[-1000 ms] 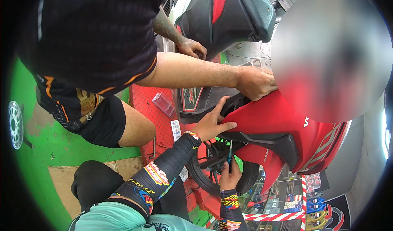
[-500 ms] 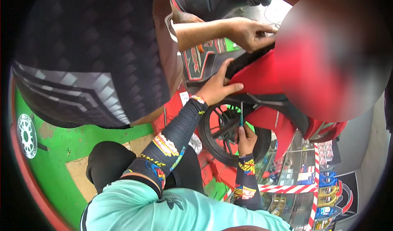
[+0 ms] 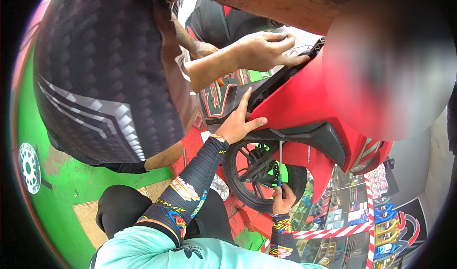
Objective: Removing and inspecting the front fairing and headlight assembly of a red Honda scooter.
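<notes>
My left hand (image 3: 240, 120) lies with spread fingers against the edge of the scooter's red body panel (image 3: 290, 95). Its thumb rests on the red surface and a finger reaches along the dark trim. Lower down, my right hand (image 3: 284, 200) is closed round the handle of a screwdriver (image 3: 280, 166). The shaft points up at the underside of the dark lower trim (image 3: 304, 136); whether its tip sits in a screw cannot be made out. Behind the shaft is the scooter's black wheel (image 3: 231, 166).
A co-worker in a black patterned shirt (image 3: 104, 78) leans in at the left, and a co-worker's hand (image 3: 271, 50) is at the panel's upper edge. A glass display case (image 3: 328, 233) with red-and-white striped edging stands at the right. Cardboard (image 3: 88, 219) lies on the green floor.
My right hand and the screwdriver have moved lower in view, and more of the shaft shows. The co-worker's hand has opened from a pinch and reaches to the panel's edge. The view has shifted slightly.
</notes>
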The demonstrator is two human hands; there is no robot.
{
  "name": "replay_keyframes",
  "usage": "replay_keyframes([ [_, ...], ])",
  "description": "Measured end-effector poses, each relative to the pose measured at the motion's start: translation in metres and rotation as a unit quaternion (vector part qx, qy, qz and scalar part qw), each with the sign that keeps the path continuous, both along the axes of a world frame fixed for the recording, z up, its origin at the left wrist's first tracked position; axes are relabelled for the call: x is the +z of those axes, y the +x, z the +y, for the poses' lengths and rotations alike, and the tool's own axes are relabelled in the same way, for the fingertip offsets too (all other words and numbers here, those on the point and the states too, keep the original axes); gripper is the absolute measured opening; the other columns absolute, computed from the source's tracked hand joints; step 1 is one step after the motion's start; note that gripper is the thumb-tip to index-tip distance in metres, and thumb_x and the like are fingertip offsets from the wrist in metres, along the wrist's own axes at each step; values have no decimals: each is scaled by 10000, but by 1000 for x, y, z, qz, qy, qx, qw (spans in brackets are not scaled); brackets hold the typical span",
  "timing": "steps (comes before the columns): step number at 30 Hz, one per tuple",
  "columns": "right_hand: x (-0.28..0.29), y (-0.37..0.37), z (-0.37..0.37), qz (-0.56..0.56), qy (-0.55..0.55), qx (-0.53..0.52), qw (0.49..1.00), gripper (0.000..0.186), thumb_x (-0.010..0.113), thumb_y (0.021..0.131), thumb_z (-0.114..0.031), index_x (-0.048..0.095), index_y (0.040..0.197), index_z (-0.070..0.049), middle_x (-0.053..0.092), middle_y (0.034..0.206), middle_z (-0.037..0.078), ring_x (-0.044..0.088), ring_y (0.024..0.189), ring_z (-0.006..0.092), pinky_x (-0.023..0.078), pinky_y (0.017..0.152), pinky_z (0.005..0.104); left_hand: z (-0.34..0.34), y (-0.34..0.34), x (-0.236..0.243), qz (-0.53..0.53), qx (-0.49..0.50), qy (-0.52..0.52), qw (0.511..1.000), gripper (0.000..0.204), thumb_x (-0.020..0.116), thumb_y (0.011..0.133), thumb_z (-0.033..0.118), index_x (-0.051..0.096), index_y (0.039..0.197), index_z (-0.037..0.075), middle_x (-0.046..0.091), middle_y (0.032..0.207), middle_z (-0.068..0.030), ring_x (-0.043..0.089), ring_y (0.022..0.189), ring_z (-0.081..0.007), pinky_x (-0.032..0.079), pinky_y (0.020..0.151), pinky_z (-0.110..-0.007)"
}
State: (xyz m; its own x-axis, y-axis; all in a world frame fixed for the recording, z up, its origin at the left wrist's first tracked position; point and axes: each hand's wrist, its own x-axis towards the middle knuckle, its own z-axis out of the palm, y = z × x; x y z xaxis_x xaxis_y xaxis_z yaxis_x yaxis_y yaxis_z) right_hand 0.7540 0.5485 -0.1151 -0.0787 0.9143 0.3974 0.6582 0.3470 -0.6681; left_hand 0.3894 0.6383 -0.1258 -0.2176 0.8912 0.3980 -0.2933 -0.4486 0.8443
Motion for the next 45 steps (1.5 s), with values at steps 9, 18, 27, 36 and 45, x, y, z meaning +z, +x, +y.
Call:
replay_keyframes([
  [9, 33, -19, 20, 66, 34, 36, 997, 286, 723, 1018, -163, 694, 1127, 99, 656, 769, 38, 585, 606, 89, 477, 540, 262, -10, -4, 8, -56, -56, 22, 997, 1120, 773, 982, 366, -20, 1704, 44, 382, 1601, -270, 586, 1321, -262, 481, 1090, -376],
  [18, 6, 16, 18, 27, 74, 17, 997, 192, 698, 1017, -141, 666, 1041, 47, 644, 730, 45, 586, 573, 96, 462, 520, 255, -9, -7, 9, 9, 6, 30, 1000, 1176, 770, 975, 459, -60, 1699, 47, 559, 1448, -346, 656, 1262, -303, 484, 1083, -376],
  [27, 29, -28, 30, -6, 85, -2, 996, 175, 761, 933, -85, 700, 999, 65, 709, 836, 99, 660, 711, 129, 533, 665, 314, -13, -7, 13, -25, -54, -6, 998, 1214, 779, 968, 443, -99, 1682, 4, 450, 1546, -349, 629, 1289, -290, 453, 1124, -371],
  [36, 59, -91, 35, 0, 83, 77, 994, 352, 643, 1012, -62, 577, 1339, 48, 674, 1040, 103, 642, 776, 126, 521, 699, 277, 2, -4, -5, -3, -39, 29, 999, 1156, 778, 935, 530, 66, 1689, 19, 553, 1487, -302, 625, 1327, -322, 443, 1140, -399],
  [45, 49, -95, 43, 73, 23, 137, 988, 439, 548, 1114, -203, 440, 1490, -3, 616, 1011, 84, 539, 647, 109, 472, 550, 275, -35, -18, 20, 65, 36, -5, 997, 1175, 736, 936, 602, 76, 1678, -27, 597, 1402, -331, 601, 1328, -355, 430, 1134, -391],
])
